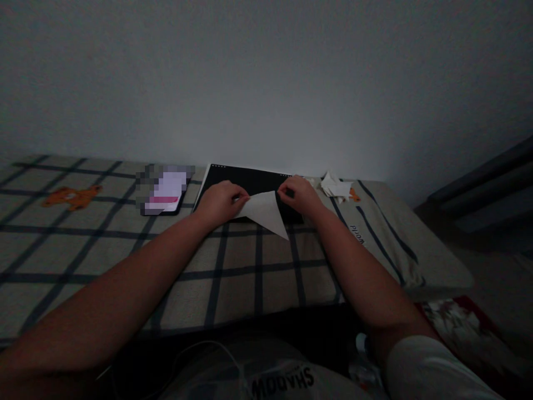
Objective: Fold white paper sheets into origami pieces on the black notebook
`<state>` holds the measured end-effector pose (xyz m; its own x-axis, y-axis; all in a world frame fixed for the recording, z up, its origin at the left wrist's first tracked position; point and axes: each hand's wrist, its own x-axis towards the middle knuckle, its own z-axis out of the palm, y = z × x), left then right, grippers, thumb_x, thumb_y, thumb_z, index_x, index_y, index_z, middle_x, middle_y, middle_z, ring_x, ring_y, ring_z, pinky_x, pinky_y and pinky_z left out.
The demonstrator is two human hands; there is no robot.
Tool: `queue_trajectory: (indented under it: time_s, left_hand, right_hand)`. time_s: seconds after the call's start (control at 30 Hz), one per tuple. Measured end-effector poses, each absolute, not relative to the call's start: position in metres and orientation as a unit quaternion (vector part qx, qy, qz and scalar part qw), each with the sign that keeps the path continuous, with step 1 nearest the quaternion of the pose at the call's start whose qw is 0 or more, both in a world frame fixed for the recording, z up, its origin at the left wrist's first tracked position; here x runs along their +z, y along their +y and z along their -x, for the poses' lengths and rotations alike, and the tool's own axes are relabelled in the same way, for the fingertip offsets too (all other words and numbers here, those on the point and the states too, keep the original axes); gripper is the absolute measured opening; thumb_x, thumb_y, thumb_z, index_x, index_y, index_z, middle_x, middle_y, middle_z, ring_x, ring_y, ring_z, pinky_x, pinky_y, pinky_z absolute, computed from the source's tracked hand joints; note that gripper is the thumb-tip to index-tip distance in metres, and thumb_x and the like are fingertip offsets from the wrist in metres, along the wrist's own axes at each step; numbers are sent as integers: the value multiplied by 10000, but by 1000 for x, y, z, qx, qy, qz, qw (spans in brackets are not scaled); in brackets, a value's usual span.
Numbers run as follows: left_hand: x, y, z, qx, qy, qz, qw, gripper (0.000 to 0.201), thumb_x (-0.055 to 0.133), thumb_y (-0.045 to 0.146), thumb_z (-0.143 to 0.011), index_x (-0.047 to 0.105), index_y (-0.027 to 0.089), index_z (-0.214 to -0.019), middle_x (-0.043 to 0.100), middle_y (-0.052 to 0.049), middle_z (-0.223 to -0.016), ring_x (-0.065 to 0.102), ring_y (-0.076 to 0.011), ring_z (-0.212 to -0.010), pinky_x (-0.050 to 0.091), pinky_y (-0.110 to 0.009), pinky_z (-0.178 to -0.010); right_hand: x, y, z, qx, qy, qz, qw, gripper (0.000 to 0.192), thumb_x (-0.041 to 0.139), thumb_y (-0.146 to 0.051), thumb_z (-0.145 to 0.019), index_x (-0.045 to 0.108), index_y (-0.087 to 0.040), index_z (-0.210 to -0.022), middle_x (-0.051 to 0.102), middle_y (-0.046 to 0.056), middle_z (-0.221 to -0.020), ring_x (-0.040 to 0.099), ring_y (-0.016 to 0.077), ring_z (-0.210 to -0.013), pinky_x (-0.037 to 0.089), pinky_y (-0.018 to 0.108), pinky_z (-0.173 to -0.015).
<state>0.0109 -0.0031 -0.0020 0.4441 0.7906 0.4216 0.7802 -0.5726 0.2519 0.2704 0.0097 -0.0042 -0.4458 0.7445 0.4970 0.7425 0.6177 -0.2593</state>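
The room is dim. Both hands sit near the far edge of the bed (233, 272), which has a checked cover. Between them is a white paper (265, 213) folded into a pointy triangle. It lies partly on a black board (250, 180) at the far edge, and its point reaches toward the person.

The left hand (221, 201) is curled shut and pinches the left corner of the paper. The right hand (300, 194) is curled shut too and seems to pinch the right corner, though its fingertips are hard to see in the dark.

It looks like a fold is being made. To do it well, I think the edges should line up first, the paper should stay flat on the hard board, and one finger should press slowly along the crease.

A small heap of white paper scraps (336, 186) lies just right of the board. A phone (164, 191) lies to its left.
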Motion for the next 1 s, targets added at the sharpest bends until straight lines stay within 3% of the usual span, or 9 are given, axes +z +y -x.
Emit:
queue_trajectory:
  time_s: [0.13, 0.3, 0.47, 1.0]
  left_hand:
    - [-2, -2, -10, 262, 464, -846, 18, 258, 547, 367, -858, 744, 212, -921, 700, -73, -870, 619, -227, -837, 455, -327, -712]
    - [-3, -2, -11, 262, 456, -851, 18, 272, 543, 389, -864, 744, 217, -925, 699, -65, -856, 613, -214, -818, 440, -317, -696]
    - [-1, 1, -9, 251, 428, -867, 50, 278, 530, 381, -872, 747, 231, -960, 720, -52, -870, 619, -208, -844, 442, -317, -738]
    - [0, 23, 16, 239, 431, -866, 86, 281, 522, 388, -869, 738, 212, -907, 724, -54, -889, 613, -217, -887, 448, -340, -811]
  right_hand:
    - [-5, 9, -271, 5, -845, 431, 315, 104, 562, -253, -856, 606, -208, -774, 632, 45, -803, 539, 196, -802, 387, 348, -774]
    - [-6, 4, -263, 30, -859, 398, 321, 131, 563, -312, -888, 628, -207, -933, 630, 44, -848, 542, 190, -821, 394, 338, -787]
    - [-6, 5, -262, 33, -864, 396, 309, 135, 527, -265, -898, 619, -205, -821, 626, 50, -819, 523, 194, -809, 383, 344, -775]
    - [0, 7, -272, 28, -840, 433, 326, 99, 534, -236, -845, 579, -207, -762, 618, 48, -773, 527, 197, -773, 378, 341, -735]
